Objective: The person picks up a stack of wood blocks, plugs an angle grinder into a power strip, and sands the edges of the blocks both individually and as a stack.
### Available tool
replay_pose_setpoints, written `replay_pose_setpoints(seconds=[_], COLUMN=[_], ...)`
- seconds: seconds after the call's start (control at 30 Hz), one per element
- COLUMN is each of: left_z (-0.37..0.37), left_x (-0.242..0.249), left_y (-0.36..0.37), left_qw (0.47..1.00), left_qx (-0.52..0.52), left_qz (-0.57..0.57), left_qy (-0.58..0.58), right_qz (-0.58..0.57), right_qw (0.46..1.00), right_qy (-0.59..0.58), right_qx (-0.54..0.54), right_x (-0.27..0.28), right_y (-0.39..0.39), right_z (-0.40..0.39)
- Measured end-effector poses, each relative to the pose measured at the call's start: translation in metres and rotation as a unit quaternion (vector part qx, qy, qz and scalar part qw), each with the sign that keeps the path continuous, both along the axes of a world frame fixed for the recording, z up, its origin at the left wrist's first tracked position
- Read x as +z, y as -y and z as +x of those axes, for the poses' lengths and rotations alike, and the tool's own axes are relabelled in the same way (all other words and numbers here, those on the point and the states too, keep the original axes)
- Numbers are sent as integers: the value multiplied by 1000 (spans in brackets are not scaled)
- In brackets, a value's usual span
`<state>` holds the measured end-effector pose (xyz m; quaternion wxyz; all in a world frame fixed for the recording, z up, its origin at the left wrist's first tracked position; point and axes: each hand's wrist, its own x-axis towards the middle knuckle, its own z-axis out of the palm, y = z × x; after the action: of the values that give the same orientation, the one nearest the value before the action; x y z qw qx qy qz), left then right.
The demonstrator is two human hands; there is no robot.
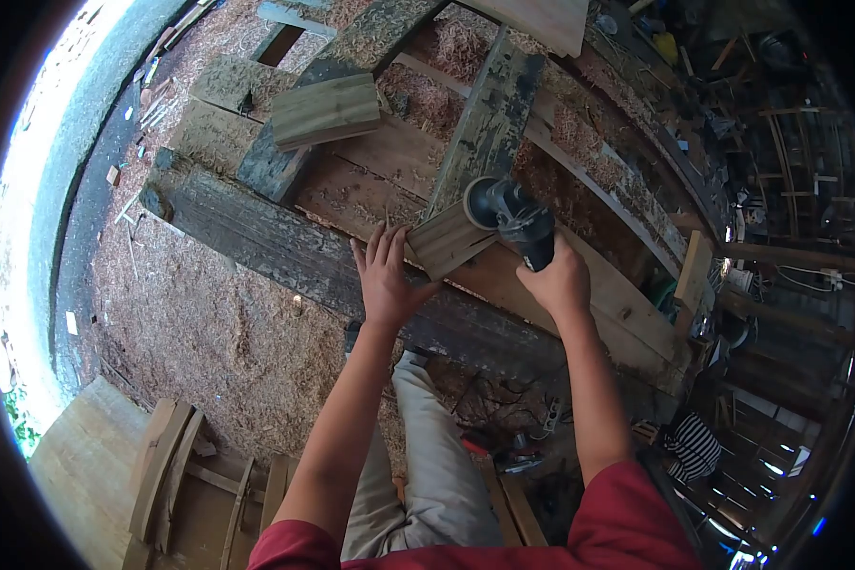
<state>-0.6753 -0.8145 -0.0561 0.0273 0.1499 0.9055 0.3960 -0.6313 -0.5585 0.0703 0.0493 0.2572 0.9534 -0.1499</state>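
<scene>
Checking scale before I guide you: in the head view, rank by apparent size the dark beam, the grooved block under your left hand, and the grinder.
1. dark beam
2. grooved block
3. grinder, close to the block; unsure.

I can read no text, label, brand, number or sign anywhere in this view. The grinder (511, 217) shows only plain dark casing from here, and the wood block (446, 239) and the planks of the table (370, 190) carry no markings I can make out.
</scene>
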Motion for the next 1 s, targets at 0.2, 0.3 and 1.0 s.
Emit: replay_pose_setpoints(seconds=[0.2, 0.3, 1.0], left_z=[-1, -3, 14], left_x=[4, 7, 56], left_y=[0, 1, -26], left_qw=[1000, 1000, 980], left_qx=[0, 1, -176], left_qz=[-3, -2, -88], left_qy=[6, 14, 8], right_qz=[-19, -14, -66], right_qw=[999, 999, 986], right_qy=[-3, 13, -39], right_qx=[-26, -41, -148], right_x=[5, 14, 20], right_y=[-3, -9, -21], right_z=[47, 72, 130])
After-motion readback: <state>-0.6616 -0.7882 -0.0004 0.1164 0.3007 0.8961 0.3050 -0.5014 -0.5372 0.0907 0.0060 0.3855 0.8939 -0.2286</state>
